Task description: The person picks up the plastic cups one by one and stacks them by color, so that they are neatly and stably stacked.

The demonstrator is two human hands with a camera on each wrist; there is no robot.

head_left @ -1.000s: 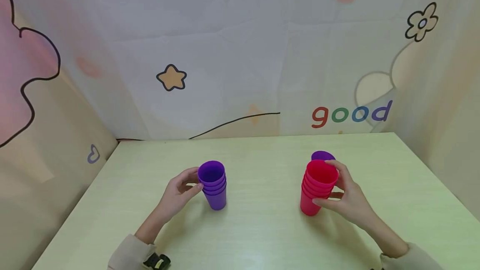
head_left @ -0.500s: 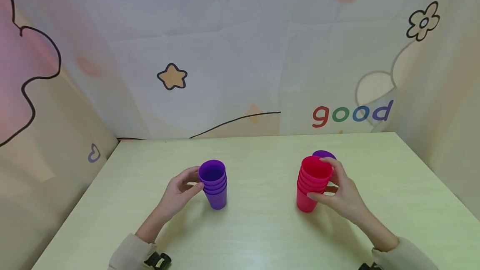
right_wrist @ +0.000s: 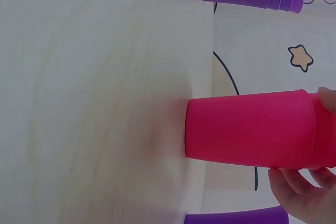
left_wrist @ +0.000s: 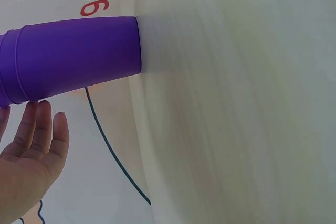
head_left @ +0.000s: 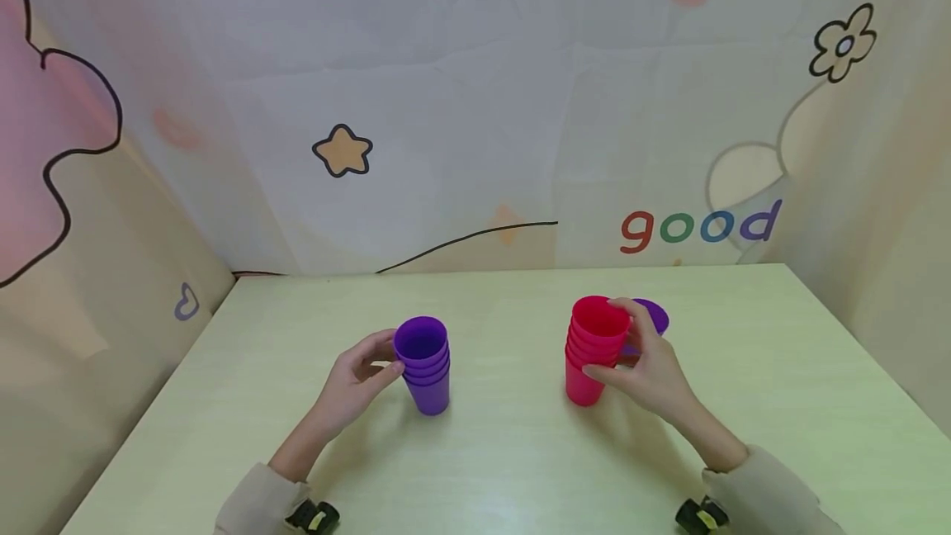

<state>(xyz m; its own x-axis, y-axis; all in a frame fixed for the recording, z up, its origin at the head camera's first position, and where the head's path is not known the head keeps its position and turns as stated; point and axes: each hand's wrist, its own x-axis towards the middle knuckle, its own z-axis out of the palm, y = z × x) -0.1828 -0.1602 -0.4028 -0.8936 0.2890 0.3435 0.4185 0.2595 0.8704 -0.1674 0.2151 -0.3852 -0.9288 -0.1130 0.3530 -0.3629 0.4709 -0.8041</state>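
An upright stack of purple cups (head_left: 429, 396) stands left of the middle of the table. My left hand (head_left: 351, 382) holds it near the rims, thumb at the front and fingers behind; several fingertips touch its side in the left wrist view. Right of the middle, my right hand (head_left: 655, 374) grips a stack of red cups (head_left: 583, 385) by its upper part. The red stack (right_wrist: 247, 129) is upright, its base at or just above the table; I cannot tell if it touches. Partly hidden behind the right hand is another purple cup (head_left: 657, 314).
The pale table (head_left: 490, 469) ends at the back against a printed cloth (head_left: 461, 122) with a star and the word "good". More cloth hangs along the left and right sides. Dark wrist devices sit at both cuffs.
My right hand has moved left and slightly back with the red stack, uncovering more of the purple cup behind. The left hand and its purple stack have stayed put.
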